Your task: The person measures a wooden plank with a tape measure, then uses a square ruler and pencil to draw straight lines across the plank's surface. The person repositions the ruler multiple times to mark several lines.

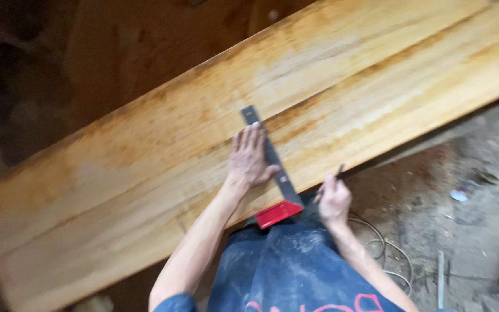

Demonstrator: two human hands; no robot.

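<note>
Closest to us, below both hands, hangs our dusty dark blue apron, its cloth smeared with pale powder. Our right hand is curled shut around a thin dark pencil, whose tip points up at the near edge of the board, just right of the square; we judge it is held ready for marking along the blade. Between our hands sits the red plastic stock of a try square, butted against the board's near edge, which would keep the blade true across the grain. Our left hand lies flat and open, fingers spread, pressing down the grey metal blade so it cannot slip. Under it runs the long, wide orange-yellow wooden plank, smooth, with streaky grain and darker rusty stains. To the right of our right hand the dirty grey floor carries a looped pale cable and scraps.
</note>
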